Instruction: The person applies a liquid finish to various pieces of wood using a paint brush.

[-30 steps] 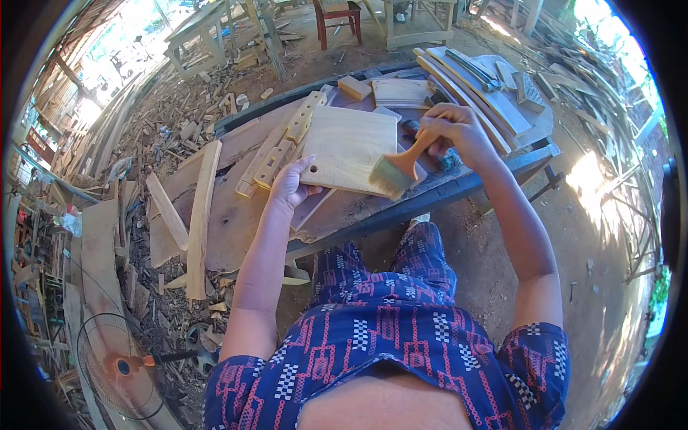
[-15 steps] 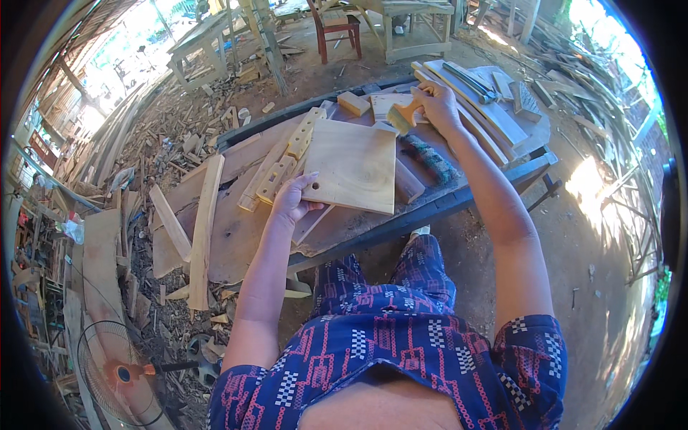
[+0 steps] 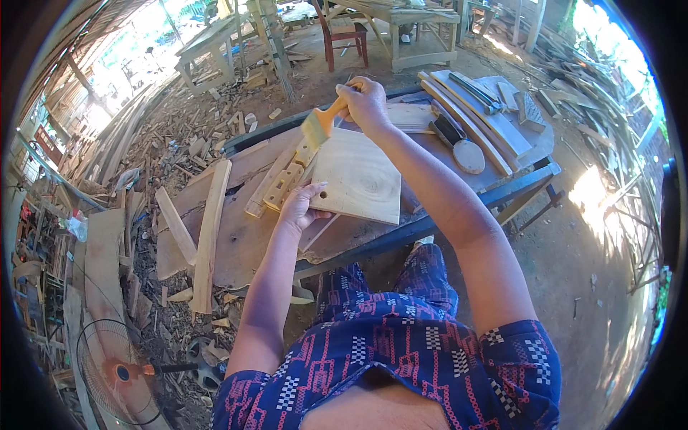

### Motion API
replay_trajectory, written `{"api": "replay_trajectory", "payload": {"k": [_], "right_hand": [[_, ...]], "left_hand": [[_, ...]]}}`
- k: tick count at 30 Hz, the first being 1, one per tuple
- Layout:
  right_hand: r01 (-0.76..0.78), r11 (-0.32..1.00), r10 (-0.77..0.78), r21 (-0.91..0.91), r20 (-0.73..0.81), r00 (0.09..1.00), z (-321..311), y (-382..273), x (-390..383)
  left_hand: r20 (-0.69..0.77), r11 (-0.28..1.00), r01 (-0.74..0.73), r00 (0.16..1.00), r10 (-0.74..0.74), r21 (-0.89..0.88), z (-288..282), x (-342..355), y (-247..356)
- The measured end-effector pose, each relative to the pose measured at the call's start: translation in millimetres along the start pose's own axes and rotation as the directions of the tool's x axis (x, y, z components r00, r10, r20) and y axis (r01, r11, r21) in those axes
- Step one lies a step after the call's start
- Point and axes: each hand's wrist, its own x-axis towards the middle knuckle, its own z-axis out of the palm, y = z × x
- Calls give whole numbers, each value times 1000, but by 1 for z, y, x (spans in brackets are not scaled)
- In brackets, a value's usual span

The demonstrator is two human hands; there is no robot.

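A square pale wooden board (image 3: 358,179) with a hole near its lower-left corner is held above the cluttered bench top by my left hand (image 3: 304,204), whose thumb lies beside the hole. My right hand (image 3: 362,104) grips the orange handle of a wide paintbrush (image 3: 317,131), its pale bristles over the board's upper-left corner and the yellowish pieces with holes (image 3: 285,183) lying beside it. Long wooden strips (image 3: 213,229) lie to the left. A dark tool with a round pale pad (image 3: 467,156) lies right of the board, partly behind my right forearm.
The workbench (image 3: 183,261) carries more planks (image 3: 487,129) on the right. A standing fan (image 3: 122,373) is at lower left. Scrap wood litters the floor on the left and is piled at right (image 3: 602,125). A red chair (image 3: 333,39) and rough tables (image 3: 423,57) stand behind.
The brush has risen from the board and moved left in my right hand to the upper-left corner. The board sits a little lower and farther right in view, still held by my left hand.
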Motion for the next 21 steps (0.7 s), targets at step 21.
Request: {"api": "replay_trajectory", "payload": {"k": [21], "right_hand": [[21,802,-137,-598,-150,979,-111,32,-6]], "left_hand": [[45,996,-61,997,64,-63,-3,-5,-1]]}}
